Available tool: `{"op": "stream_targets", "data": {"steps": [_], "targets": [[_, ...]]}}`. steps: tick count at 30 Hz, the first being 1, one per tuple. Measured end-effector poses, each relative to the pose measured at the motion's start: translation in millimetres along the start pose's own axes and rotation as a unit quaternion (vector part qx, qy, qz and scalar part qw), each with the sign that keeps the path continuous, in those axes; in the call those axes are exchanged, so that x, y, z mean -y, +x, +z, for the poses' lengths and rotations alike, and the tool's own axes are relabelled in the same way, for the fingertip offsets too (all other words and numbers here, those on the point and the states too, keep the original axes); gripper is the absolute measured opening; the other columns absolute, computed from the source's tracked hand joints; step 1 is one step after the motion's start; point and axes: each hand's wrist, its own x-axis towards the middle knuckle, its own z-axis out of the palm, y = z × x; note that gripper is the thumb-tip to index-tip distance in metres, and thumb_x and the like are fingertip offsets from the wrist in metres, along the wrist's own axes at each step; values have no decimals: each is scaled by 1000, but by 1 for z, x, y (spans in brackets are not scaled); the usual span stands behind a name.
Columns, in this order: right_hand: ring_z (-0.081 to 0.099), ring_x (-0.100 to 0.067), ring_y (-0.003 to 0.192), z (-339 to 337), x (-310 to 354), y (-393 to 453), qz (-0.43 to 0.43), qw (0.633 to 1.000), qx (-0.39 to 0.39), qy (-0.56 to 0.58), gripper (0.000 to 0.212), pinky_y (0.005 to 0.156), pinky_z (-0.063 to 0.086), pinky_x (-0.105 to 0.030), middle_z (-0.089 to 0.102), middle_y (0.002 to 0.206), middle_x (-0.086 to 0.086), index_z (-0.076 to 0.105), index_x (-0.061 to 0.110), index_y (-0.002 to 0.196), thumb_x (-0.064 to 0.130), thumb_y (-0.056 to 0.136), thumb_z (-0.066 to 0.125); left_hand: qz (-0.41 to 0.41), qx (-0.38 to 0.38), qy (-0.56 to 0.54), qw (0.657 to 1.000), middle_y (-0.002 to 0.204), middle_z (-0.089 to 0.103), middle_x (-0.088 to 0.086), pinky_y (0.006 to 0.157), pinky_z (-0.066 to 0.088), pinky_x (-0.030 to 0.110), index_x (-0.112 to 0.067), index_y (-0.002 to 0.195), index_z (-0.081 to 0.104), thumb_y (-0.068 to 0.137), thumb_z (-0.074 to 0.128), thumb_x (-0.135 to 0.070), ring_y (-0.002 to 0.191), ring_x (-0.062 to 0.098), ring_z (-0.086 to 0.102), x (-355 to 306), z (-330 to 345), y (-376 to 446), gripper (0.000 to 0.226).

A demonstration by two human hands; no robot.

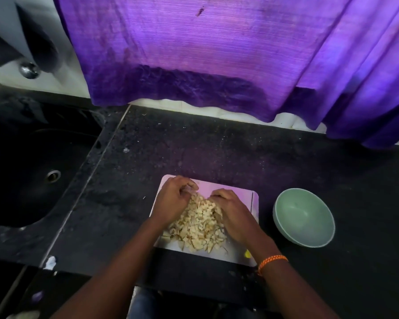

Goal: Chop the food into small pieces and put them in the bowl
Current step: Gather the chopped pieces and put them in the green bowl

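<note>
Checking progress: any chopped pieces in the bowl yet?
No, the bowl looks empty; the pieces sit heaped on the board between both hands.

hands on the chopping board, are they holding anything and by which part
Both the left hand and right hand cup the sides of the heap of pale chopped food pieces on the white chopping board; nothing is lifted.

Both hands cup a heap of pale chopped pieces on a white cutting board: left hand on its left, right hand on its right. A green bowl stands just right of the board on the dark counter.
</note>
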Motion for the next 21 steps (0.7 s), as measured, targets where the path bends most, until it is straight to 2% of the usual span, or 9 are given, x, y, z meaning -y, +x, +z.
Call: {"op": "stream_targets", "data": {"steps": [2, 4, 6, 8, 11, 13, 16, 18, 21], "targets": [[49, -5, 123, -12, -1, -16, 23, 998, -20, 47, 49, 105, 46, -27, 55, 128, 12, 67, 18, 128, -5, 88, 49, -7, 11, 10, 1000, 110, 72, -19, 96, 56, 40, -33, 102, 78, 86, 63, 2, 110, 9, 63, -4, 3, -7, 42], [54, -9, 120, -21, -3, -21, 72, 991, -82, 79, 46, 104, 47, -29, 60, 125, 7, 70, 16, 122, -4, 90, 43, -11, 17, 32, 999, 117, 70, -17, 101, 52, 39, -35, 108, 77, 88, 64, 0, 116, 12, 58, -9, 6, -13, 42], [52, -11, 121, -21, -4, -18, 138, 981, -124, 49, 45, 105, 49, -32, 58, 127, 5, 69, 15, 125, -7, 93, 47, -9, 15, 75, 997, 123, 69, -11, 104, 49, 39, -32, 116, 77, 90, 66, -2, 119, 17, 55, -11, 6, -17, 41], [48, -15, 125, -14, 5, -14, 189, 975, -119, 2, 48, 105, 50, -35, 53, 132, 1, 63, 12, 135, -9, 93, 51, -19, -1, 126, 992, 127, 68, -5, 104, 50, 41, -27, 124, 76, 90, 64, -4, 119, 22, 56, -10, 6, -21, 42], [45, -21, 127, 4, 32, -9, 191, 977, -85, -37, 53, 101, 50, -34, 47, 137, -4, 58, 11, 136, -10, 88, 54, -57, -24, 141, 988, 128, 67, 3, 104, 52, 44, -18, 131, 74, 91, 59, -2, 118, 26, 57, -5, 7, -25, 45], [49, -20, 124, 12, 47, -3, 175, 981, -87, -7, 54, 100, 50, -32, 51, 135, -4, 61, 11, 133, -13, 85, 53, -37, -9, 123, 992, 124, 70, 2, 104, 51, 41, -17, 127, 77, 91, 58, 1, 116, 24, 59, -6, 6, -26, 45], [58, -15, 113, 10, 54, 14, 181, 973, -141, 29, 41, 95, 54, -27, 62, 122, 1, 70, 15, 120, -7, 90, 54, -7, 1, 88, 996, 116, 77, -4, 98, 54, 35, -21, 115, 82, 91, 57, 1, 109, 16, 66, -5, -4, -18, 41], [61, -12, 107, 9, 53, 24, 176, 972, -147, 40, 32, 92, 54, -24, 65, 114, 4, 73, 17, 113, -2, 93, 57, -45, -41, 58, 997, 111, 77, -7, 91, 58, 32, -20, 109, 84, 91, 61, 4, 100, 11, 70, 1, -14, -11, 37], [60, -10, 107, 9, 54, 40, 160, 980, -112, 47, 32, 93, 54, -26, 65, 115, 7, 73, 20, 113, 2, 94, 56, -74, -51, 26, 996, 107, 77, -10, 85, 59, 27, -20, 105, 84, 90, 63, 7, 92, 3, 70, 8, -25, -6, 37]]}}
